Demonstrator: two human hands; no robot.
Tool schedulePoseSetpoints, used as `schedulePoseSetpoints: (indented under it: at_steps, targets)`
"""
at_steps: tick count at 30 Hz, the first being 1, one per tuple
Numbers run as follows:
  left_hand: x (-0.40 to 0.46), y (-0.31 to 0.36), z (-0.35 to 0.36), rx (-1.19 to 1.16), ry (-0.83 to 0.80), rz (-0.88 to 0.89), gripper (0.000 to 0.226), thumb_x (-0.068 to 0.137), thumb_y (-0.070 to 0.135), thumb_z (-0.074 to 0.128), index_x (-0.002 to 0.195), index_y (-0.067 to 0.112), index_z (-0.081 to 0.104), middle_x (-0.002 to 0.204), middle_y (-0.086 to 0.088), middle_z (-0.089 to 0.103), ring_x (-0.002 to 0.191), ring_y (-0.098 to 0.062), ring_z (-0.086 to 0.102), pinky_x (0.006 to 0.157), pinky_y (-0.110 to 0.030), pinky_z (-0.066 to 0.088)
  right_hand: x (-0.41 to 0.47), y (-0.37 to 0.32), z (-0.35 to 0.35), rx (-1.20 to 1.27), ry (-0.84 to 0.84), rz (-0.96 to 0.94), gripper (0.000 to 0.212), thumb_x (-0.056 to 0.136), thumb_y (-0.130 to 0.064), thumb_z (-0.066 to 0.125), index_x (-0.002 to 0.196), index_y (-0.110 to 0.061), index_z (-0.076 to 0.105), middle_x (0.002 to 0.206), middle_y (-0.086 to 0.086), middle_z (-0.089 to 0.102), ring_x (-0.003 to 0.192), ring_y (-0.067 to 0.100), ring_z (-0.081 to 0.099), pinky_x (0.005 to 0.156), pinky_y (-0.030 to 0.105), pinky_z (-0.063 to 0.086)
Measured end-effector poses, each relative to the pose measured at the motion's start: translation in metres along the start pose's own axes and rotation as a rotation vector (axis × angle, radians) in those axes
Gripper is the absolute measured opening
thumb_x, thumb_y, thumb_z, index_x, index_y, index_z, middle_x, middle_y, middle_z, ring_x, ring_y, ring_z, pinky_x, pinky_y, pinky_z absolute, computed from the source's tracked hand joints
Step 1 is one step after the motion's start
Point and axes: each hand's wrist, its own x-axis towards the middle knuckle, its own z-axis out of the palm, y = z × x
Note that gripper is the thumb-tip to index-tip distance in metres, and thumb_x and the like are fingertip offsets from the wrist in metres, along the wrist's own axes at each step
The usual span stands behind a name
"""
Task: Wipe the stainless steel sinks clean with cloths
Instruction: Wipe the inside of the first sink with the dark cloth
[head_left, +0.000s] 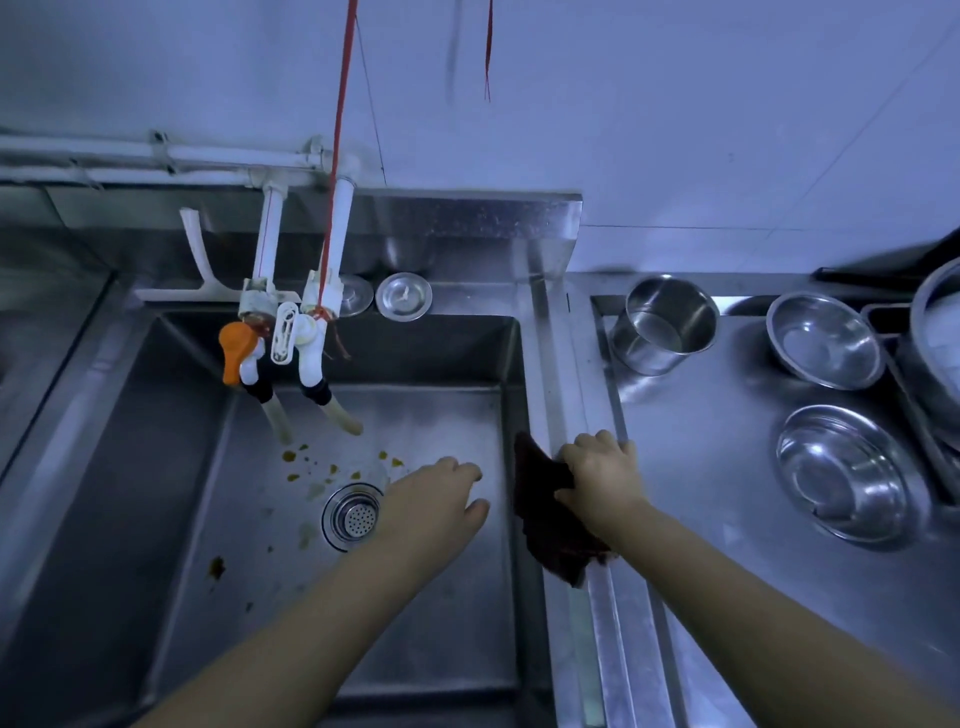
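Observation:
A deep stainless steel sink (457, 431) fills the middle of the view, with a round drain strainer (354, 517) in its floor. Orange-brown stains (291, 457) dot the floor behind the drain, and a darker blot (216, 567) lies to the front left. A dark cloth (545, 525) hangs over the sink's right rim. My right hand (602, 475) grips the cloth at the rim. My left hand (434, 499) hovers over the basin just right of the drain, fingers loosely curled and holding nothing.
Two white taps (283, 343), one with an orange handle, hang over the basin's back left, with a red string above. Two round lids (403, 295) lie on the back ledge. On the right counter stand a steel pot (667, 325) and steel bowls (823, 340).

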Motion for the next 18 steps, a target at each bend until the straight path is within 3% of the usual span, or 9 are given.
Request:
schedulePoseSetpoints:
  at_steps: [3,5,6,8,9,11,14,18]
  targets:
    - [0.014,0.007,0.008,-0.081,0.035,0.102,0.054,0.086,0.029,0.055,0.137,0.025,0.038,0.137,0.002,0.04,0.126,-0.019,0.037,0.096,-0.032,0.037,-0.012,-0.014,-0.006,0.079,0.038,-0.215,0.02,0.075,-0.022,0.069,0.092,-0.012,0.066,0.095,0.005,0.061,0.096,0.026,0.052,0.079,0.033,0.034]
    - [0.017,0.002,0.013,-0.07,0.012,0.181,0.051,0.081,0.025,0.058,0.131,0.024,0.048,0.143,0.004,0.037,0.135,-0.019,0.025,0.105,-0.033,0.028,-0.017,-0.028,-0.015,0.147,0.05,-0.321,0.013,0.07,-0.016,0.072,0.077,-0.009,0.065,0.078,0.008,0.062,0.076,0.029,0.058,0.067,0.031,0.036]
    - [0.017,-0.002,0.014,-0.056,0.0,0.205,0.04,0.08,0.025,0.058,0.12,0.024,0.057,0.138,0.005,0.045,0.135,-0.017,0.026,0.105,-0.032,0.027,-0.018,-0.034,-0.019,0.179,0.042,-0.339,0.011,0.071,-0.017,0.071,0.076,-0.011,0.063,0.073,0.006,0.062,0.07,0.028,0.058,0.063,0.028,0.035]
    - [0.013,-0.016,0.019,-0.061,-0.011,0.184,0.017,0.08,0.024,0.057,0.096,0.023,0.064,0.109,0.005,0.064,0.123,-0.017,0.044,0.09,-0.029,0.031,-0.019,-0.046,-0.02,0.239,-0.008,-0.318,0.011,0.078,-0.025,0.064,0.084,-0.017,0.06,0.08,0.001,0.061,0.074,0.021,0.057,0.06,0.028,0.037]
    - [0.009,-0.025,0.021,-0.072,0.0,0.153,0.01,0.081,0.023,0.055,0.089,0.022,0.06,0.094,0.002,0.066,0.108,-0.021,0.054,0.077,-0.029,0.031,-0.018,-0.051,-0.017,0.264,-0.036,-0.304,0.013,0.08,-0.028,0.062,0.089,-0.019,0.06,0.086,-0.001,0.061,0.079,0.019,0.057,0.062,0.03,0.041]
    - [0.001,-0.044,0.029,-0.097,0.02,0.06,0.006,0.084,0.022,0.054,0.089,0.021,0.056,0.08,-0.002,0.065,0.081,-0.026,0.059,0.061,-0.032,0.027,-0.013,-0.059,-0.006,0.269,-0.087,-0.292,0.018,0.082,-0.029,0.061,0.097,-0.019,0.06,0.094,-0.001,0.06,0.085,0.019,0.057,0.066,0.031,0.046]
    - [-0.009,-0.069,0.043,-0.097,-0.007,-0.044,0.01,0.086,0.026,0.056,0.095,0.021,0.059,0.082,-0.001,0.066,0.074,-0.023,0.059,0.053,-0.031,0.026,-0.002,-0.075,0.02,0.158,-0.174,-0.31,0.022,0.087,-0.024,0.056,0.106,-0.015,0.06,0.104,0.003,0.059,0.093,0.022,0.057,0.07,0.031,0.046]
    - [-0.006,-0.089,0.067,-0.067,-0.033,-0.066,0.017,0.085,0.021,0.052,0.097,0.022,0.065,0.091,0.0,0.066,0.082,-0.021,0.06,0.06,-0.028,0.04,0.012,-0.093,0.051,0.018,-0.145,-0.306,0.018,0.09,-0.016,0.052,0.105,-0.01,0.06,0.105,0.007,0.059,0.096,0.024,0.055,0.069,0.03,0.041]
